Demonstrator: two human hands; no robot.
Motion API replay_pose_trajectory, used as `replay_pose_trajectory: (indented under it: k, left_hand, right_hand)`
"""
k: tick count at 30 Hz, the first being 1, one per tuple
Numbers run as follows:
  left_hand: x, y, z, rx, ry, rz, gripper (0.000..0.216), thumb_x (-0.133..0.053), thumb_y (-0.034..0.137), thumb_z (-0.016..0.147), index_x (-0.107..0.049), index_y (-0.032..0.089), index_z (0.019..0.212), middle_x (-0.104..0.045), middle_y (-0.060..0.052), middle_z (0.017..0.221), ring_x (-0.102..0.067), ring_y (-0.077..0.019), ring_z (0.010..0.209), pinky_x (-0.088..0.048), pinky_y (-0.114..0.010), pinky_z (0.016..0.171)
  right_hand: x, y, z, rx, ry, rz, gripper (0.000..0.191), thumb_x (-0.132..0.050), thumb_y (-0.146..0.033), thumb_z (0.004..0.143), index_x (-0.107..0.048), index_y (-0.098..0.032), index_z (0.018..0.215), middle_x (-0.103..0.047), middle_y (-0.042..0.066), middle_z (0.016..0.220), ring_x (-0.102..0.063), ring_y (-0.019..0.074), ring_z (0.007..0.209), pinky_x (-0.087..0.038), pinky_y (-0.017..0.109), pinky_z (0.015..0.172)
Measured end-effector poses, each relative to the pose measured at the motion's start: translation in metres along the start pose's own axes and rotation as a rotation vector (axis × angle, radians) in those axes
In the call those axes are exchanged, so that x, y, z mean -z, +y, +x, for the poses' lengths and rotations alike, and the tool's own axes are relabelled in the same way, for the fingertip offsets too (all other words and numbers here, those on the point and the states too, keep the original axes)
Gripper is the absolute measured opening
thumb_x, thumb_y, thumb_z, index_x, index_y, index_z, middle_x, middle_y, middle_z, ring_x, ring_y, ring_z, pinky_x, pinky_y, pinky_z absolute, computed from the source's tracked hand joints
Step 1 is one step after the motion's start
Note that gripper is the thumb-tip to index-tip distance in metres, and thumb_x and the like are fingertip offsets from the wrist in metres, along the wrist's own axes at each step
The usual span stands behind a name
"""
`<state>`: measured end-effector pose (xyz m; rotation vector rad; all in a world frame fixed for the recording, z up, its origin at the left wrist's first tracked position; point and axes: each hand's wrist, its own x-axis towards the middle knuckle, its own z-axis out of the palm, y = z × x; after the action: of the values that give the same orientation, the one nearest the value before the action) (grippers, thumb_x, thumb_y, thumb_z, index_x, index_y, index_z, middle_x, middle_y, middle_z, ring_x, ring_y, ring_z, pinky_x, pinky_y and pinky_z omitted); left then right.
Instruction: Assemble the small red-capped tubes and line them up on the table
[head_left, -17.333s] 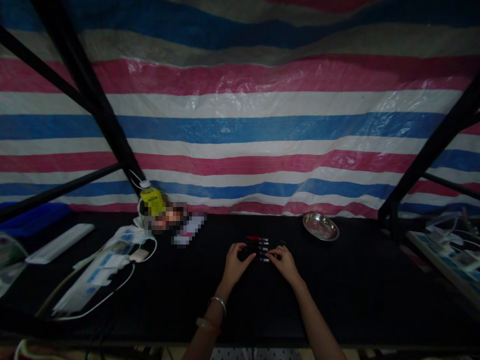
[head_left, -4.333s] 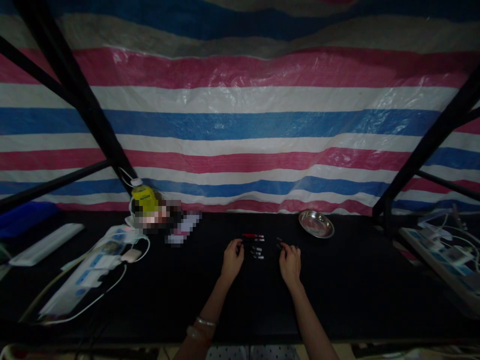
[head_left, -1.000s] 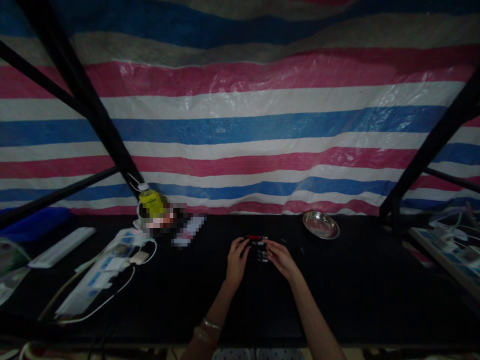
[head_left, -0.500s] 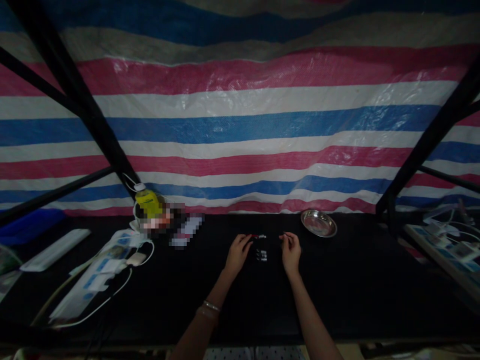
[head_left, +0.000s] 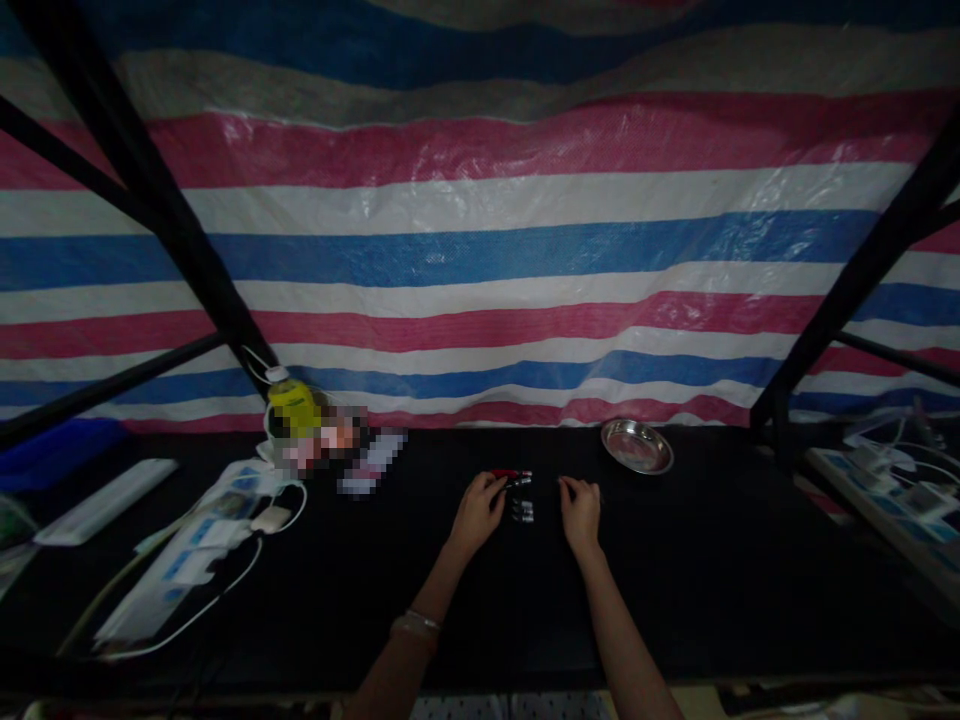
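A short row of small dark plugs with metal tips (head_left: 523,510) lies on the black table (head_left: 675,580), with a red-sleeved one (head_left: 511,474) at the far end. My left hand (head_left: 478,515) rests beside them on the left, fingers curled, its fingertips at the red one. To the right of the row is my right hand (head_left: 580,512), fingers pinched together on something too small and dark to name. A bracelet sits on my left wrist.
A round metal dish (head_left: 637,446) stands at the back right. A yellow bottle (head_left: 292,406), white power strips and cables (head_left: 187,560) lie at the left. Another power strip with plugs (head_left: 892,490) is at the far right. Black frame bars (head_left: 847,290) and a striped tarp stand behind.
One second ago both hands were together over the plugs. My right hand has since pulled away to the right; my left hand stays at the row's left side.
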<state>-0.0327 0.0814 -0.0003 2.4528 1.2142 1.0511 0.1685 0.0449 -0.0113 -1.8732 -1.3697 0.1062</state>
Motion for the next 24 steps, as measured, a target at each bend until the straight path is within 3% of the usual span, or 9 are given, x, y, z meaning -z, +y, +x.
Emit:
replay_pose_trajectory:
  k: [10,18,24]
  left_hand:
    - [0.004,0.003,0.002,0.060,-0.039,0.073,0.033,-0.045,0.011,0.079,-0.062,0.018,0.107,-0.058,-0.008,0.099,-0.056,-0.0193,0.094,-0.048,-0.038,0.086]
    - [0.004,0.003,0.000,0.066,-0.015,0.084,0.027,-0.047,0.014,0.080,-0.065,0.020,0.099,-0.059,-0.006,0.097,-0.056,-0.0190,0.093,-0.047,-0.037,0.083]
    - [0.003,0.004,0.001,0.071,-0.012,0.116,0.023,-0.047,0.019,0.083,-0.066,0.019,0.096,-0.060,-0.007,0.095,-0.057,-0.0194,0.091,-0.047,-0.037,0.081]
  right_hand:
    - [0.003,-0.005,-0.003,-0.081,-0.039,-0.178,0.032,-0.043,-0.025,0.086,-0.069,-0.015,0.100,-0.065,0.012,0.090,-0.050,0.0248,0.086,-0.034,0.031,0.074]
    - [0.002,-0.009,-0.005,0.017,0.110,-0.106,0.034,-0.049,-0.042,0.084,-0.071,-0.018,0.092,-0.057,0.012,0.086,-0.046,0.0247,0.082,-0.035,0.034,0.074]
    - [-0.004,-0.016,-0.011,0.091,0.061,-0.138,0.029,-0.051,-0.039,0.083,-0.069,-0.019,0.094,-0.055,0.012,0.091,-0.045,0.0252,0.085,-0.035,0.035,0.076]
